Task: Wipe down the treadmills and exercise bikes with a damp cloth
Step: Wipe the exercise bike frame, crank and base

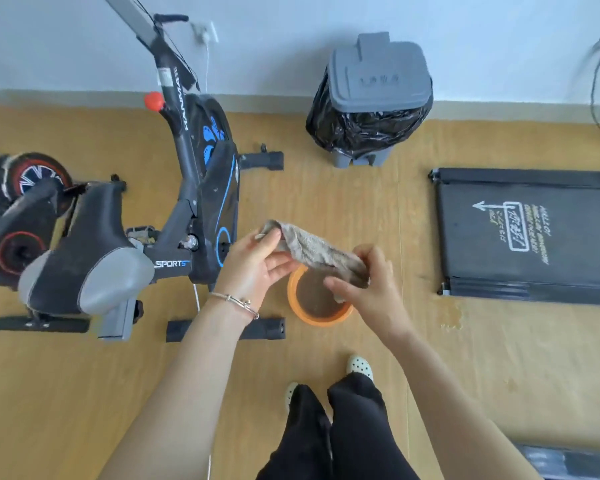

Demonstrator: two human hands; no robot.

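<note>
Two hands hold a grey-brown cloth stretched between them above an orange basin that stands on the wooden floor. Our left hand, with a thin bracelet at the wrist, pinches the cloth's upper end between thumb and fingers. Our right hand has its fingers curled round the lower end, over the basin. The basin's inside looks brownish; we cannot tell whether it holds water.

To our left stands a black exercise bike with blue markings and a grey-edged saddle. A second bike with red-trimmed wheels is beside it at the frame's edge. To our right the black belt of a treadmill lies flat on the floor. A grey bin lined with a black bag stands against the wall between the two machines. Our pale shoes and dark trousers show below the basin.
</note>
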